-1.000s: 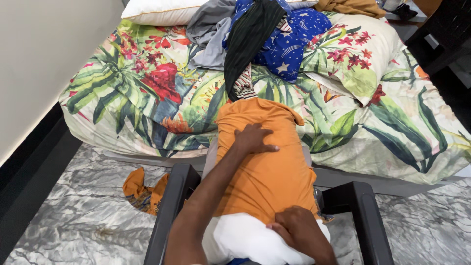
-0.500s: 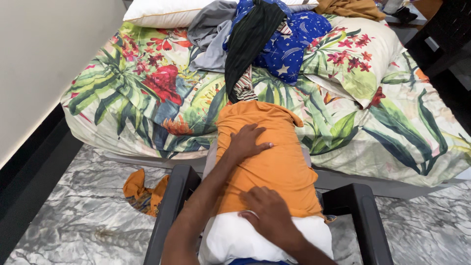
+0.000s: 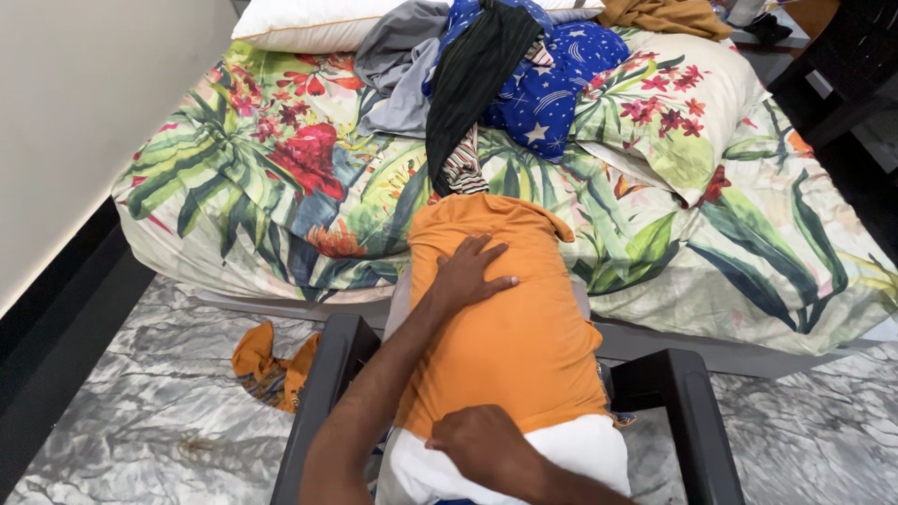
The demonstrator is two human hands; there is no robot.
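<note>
Left hand [image 3: 472,271] lies flat, fingers [image 3: 486,251] spread, on the orange cover [image 3: 514,327]. Right hand [image 3: 482,444], fingers curled, grips the cover's edge over the white pillow [image 3: 571,449]; bed [image 3: 281,187] beyond.

I see matt orange cloth pillowcase [image 3: 510,327], white cloth pillow [image 3: 571,454], glossy marbled floor [image 3: 122,421], and smooth black chair arms [image 3: 687,421].

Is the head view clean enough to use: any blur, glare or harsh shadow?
Head view: evenly lit and sharp, no glare; the orange cloth and both hands, left hand and right hand, are crisp. Soft shadow only beside the bed; slight wide-angle bending at the edges.
</note>
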